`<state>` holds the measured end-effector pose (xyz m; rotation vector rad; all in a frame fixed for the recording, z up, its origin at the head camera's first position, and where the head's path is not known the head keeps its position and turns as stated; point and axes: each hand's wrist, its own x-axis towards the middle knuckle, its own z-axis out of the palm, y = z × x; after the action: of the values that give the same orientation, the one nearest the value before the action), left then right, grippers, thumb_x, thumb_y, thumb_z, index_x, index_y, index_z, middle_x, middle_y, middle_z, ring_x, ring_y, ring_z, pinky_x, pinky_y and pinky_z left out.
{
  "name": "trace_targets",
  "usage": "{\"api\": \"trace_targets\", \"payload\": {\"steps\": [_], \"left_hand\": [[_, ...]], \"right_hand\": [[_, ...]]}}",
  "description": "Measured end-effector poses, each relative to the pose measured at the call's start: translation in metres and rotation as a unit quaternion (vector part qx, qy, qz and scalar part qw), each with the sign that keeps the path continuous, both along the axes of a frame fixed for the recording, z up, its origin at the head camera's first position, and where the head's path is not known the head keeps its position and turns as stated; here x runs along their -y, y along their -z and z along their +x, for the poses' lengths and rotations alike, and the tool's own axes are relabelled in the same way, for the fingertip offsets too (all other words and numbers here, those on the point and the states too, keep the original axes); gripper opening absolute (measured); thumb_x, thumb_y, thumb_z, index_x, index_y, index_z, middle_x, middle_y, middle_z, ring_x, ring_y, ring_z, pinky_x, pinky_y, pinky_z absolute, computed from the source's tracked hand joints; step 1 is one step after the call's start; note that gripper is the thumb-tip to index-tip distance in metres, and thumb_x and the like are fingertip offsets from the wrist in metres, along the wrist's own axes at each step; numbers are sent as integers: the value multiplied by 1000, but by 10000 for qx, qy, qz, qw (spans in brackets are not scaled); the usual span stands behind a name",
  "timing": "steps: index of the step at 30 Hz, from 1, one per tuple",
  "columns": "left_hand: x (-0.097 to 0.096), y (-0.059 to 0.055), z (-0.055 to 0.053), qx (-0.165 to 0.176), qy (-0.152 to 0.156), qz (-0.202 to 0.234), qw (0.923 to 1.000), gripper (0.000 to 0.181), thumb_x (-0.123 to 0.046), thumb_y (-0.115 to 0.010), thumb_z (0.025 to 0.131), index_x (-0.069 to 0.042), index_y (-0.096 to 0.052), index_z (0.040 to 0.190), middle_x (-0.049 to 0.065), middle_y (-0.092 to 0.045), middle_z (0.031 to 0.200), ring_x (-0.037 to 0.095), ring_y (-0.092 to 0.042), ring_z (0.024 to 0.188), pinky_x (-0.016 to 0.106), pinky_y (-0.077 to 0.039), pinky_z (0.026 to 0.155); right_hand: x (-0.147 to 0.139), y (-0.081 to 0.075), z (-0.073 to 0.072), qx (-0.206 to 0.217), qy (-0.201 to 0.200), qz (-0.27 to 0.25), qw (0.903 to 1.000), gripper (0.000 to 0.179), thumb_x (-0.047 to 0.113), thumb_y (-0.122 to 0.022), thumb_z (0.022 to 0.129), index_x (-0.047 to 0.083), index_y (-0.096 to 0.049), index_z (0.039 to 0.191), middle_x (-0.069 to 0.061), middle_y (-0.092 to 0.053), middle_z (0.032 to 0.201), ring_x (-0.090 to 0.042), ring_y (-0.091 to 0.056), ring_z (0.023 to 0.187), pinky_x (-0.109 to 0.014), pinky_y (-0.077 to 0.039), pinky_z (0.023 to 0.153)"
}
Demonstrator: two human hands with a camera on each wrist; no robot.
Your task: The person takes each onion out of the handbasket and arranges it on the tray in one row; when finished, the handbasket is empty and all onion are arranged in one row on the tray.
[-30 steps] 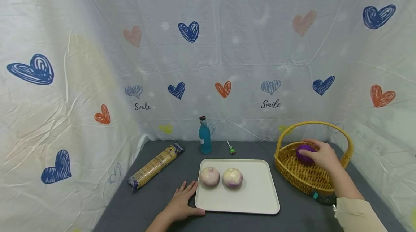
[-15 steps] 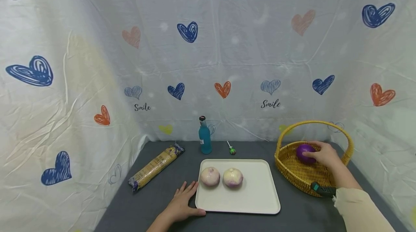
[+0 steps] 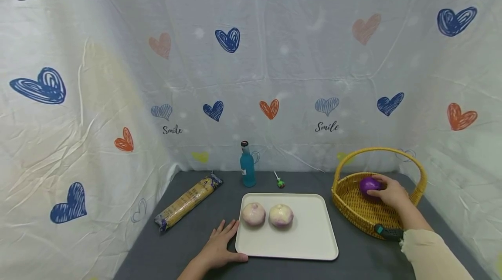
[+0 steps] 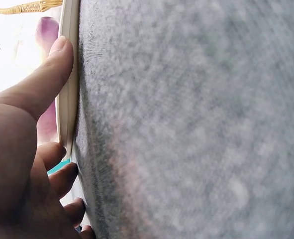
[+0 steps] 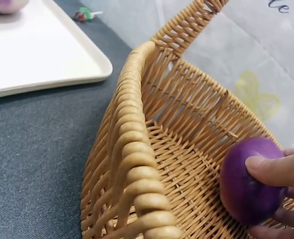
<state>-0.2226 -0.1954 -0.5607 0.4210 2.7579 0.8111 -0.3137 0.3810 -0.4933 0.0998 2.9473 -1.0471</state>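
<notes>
In the basket's right part, my right hand (image 3: 393, 192) pinches a glossy round purple thing (image 3: 368, 185) between thumb and fingers. In the right wrist view the purple ball-shaped thing (image 5: 248, 181) is low over the woven floor; I cannot tell whether it touches. The yellow wicker basket (image 3: 354, 219) stands at the table's right with its handle upright. At the left front corner of a white tray (image 3: 306, 240), my left hand (image 3: 217, 247) rests with spread fingers, thumb along the front rim. Two pale purple-tinged bulbs (image 3: 253, 213), like onions or turnips, sit on the tray.
A long bag of noodles (image 3: 188, 201) lies slanted at the left. Behind the tray stand a blue bottle (image 3: 247, 166) and a small green lollipop (image 3: 280, 182) lying down. A heart-printed cloth (image 3: 298, 62) hangs round the table's back and sides.
My right hand has shifted only slightly inside the basket, with the purple thing turning a little and moving slightly right. The left hand and tray have stayed in place.
</notes>
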Motion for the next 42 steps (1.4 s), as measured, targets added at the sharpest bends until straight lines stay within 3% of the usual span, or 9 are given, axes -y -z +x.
{"api": "trace_targets", "payload": {"steps": [4, 14, 28, 35, 42], "left_hand": [[0, 1, -1, 72, -26, 4, 10000, 116, -73, -77, 70, -10, -35, 158, 18, -34, 162, 53, -14, 151, 77, -12, 114], [1, 5, -1, 33, -20, 117, 9999, 117, -76, -75, 69, -12, -35, 158, 16, -33, 163, 52, -12, 152, 77, -10, 114], [3, 9, -3, -14, -53, 117, 9999, 117, -75, -76, 69, -10, -36, 158, 15, -34, 163, 51, -14, 152, 77, -12, 114], [4, 10, -4, -21, -78, 115, 9999, 116, -75, -76, 69, -10, -36, 157, 15, -34, 163, 50, -14, 152, 77, -11, 114], [3, 7, -2, -83, -11, 53, 10000, 116, -74, -76, 70, -11, -35, 158, 17, -34, 163, 51, -14, 152, 76, -12, 114]], "right_hand": [[1, 1, 0, -4, -47, 60, 10000, 89, 47, -71, 92, -4, -31, 153, -43, -38, 143, -64, -35, 126, -78, -30, 96], [12, -13, 12, -453, -124, 143, 9988, 86, 53, -67, 94, -6, -38, 150, -47, -43, 137, -63, -47, 119, -65, -51, 86], [38, -31, 37, -767, -117, 285, 9966, 88, 57, -68, 91, -2, -41, 150, -43, -50, 134, -57, -53, 117, -63, -52, 82], [54, -42, 50, -1130, -366, 178, 9928, 81, 49, -72, 92, -5, -45, 146, -39, -55, 130, -52, -59, 109, -57, -56, 79], [71, -46, 63, -1220, -455, 156, 9914, 82, 48, -73, 91, -6, -45, 147, -35, -58, 127, -48, -59, 109, -58, -56, 78]]}}
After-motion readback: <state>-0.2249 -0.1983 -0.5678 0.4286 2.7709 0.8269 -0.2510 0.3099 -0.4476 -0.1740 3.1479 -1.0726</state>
